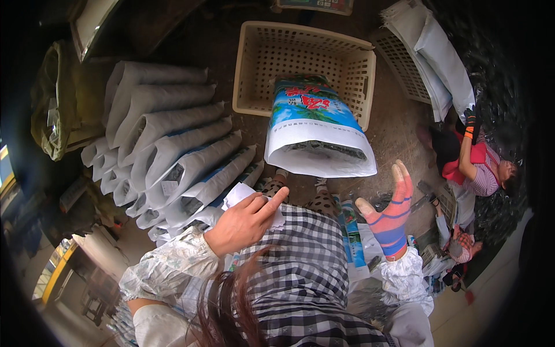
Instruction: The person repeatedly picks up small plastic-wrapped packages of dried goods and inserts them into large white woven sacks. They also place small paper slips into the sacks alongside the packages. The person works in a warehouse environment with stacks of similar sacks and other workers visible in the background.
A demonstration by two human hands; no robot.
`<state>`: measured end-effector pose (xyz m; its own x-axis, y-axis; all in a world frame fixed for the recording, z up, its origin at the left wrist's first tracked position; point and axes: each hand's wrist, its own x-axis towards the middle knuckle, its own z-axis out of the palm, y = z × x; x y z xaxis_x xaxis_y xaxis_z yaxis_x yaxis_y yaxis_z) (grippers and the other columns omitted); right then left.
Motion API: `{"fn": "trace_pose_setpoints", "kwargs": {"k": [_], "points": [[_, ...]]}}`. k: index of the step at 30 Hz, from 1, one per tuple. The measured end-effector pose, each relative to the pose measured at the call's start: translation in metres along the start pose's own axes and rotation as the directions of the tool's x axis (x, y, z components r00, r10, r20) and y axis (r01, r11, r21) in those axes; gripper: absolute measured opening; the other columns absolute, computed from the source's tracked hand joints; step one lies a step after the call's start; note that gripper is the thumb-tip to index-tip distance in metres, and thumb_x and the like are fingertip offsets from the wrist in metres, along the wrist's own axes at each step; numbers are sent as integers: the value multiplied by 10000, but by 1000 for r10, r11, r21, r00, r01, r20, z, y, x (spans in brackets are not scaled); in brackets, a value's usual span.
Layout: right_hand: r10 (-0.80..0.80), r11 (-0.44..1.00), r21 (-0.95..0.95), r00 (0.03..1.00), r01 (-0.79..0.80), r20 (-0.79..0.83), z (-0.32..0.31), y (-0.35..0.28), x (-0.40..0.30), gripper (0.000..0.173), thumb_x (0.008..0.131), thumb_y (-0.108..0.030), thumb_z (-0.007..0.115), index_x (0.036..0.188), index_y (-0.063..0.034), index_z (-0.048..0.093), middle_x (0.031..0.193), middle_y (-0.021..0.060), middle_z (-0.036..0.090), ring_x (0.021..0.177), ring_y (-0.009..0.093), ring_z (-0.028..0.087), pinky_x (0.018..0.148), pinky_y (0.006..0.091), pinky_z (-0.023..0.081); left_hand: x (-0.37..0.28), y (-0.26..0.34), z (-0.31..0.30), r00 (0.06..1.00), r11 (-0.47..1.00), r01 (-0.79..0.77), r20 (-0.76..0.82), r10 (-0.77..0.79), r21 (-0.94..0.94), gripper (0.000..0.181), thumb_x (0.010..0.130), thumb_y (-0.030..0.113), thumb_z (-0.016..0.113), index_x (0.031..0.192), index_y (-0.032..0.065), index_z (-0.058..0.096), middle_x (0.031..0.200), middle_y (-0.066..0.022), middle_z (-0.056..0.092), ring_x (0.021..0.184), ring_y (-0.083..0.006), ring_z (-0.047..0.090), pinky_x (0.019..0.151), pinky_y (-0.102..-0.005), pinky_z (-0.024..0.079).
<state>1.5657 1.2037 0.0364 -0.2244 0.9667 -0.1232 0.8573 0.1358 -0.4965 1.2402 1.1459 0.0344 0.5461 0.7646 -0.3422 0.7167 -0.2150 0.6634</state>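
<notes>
My left hand (246, 220) is bare and holds a small stack of white paper slips (237, 195) against the palm, its index finger pointing up and right. My right hand (392, 210), in a striped pink and blue glove with pale fingertips, is raised with thumb and fingers apart and nothing in it. Beyond both hands, an open woven plastic sack (321, 130), printed blue with red characters, leans in a cream perforated plastic crate (240, 69). Its white mouth faces me, with dark packed contents inside. Neither hand touches the sack.
Rows of filled white sacks (173, 147) lie stacked at the left. At the right, a co-worker (477, 160) is beside folded white sacks (438, 52) on another crate (403, 65). More people and a dark heap (498, 117) are farther right. Flat printed sacks (353, 234) lie near my legs.
</notes>
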Motion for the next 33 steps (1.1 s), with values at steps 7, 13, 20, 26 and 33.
{"fn": "trace_pose_setpoints", "kwargs": {"k": [7,13,20,26,33], "points": [[114,993,-19,992,-113,50,30,19,-14,992,701,-369,856,1437,34,329,1446,252,373,1318,419,396,1099,485,336,-4,-1,33,983,992,-87,-153,99,88,306,836,60,657,1082,-115,609,1465,-190,427,956,-295,591,817,-388,538],[177,984,-61,974,-170,138,91,65,-7,644,870,-424,679,1327,-9,496,1205,239,613,1109,399,589,955,454,457,18,-31,85,962,971,173,-241,-130,168,149,868,63,600,923,-75,596,1489,-167,401,891,-256,587,771,-381,525],[448,752,310,797,-581,406,137,115,49,248,930,-255,598,1008,-29,663,744,116,685,689,205,673,612,345,502,47,-116,92,934,897,222,-346,-84,382,80,813,55,583,882,31,614,1106,-77,583,931,-237,583,745,-342,528],[-18,879,459,970,130,-241,90,26,161,284,922,-285,646,993,-18,711,686,17,614,626,94,500,588,274,425,13,-117,0,726,881,259,-682,93,396,238,733,4,641,967,43,643,988,-110,610,899,-297,629,726,-387,535],[-355,877,207,876,433,-325,-91,-95,47,336,911,-279,638,1082,6,686,846,112,678,736,192,635,652,313,508,-200,51,-29,601,927,296,-799,7,231,308,748,17,692,1042,-77,672,1188,-177,631,993,-374,672,805,-414,572]]}}
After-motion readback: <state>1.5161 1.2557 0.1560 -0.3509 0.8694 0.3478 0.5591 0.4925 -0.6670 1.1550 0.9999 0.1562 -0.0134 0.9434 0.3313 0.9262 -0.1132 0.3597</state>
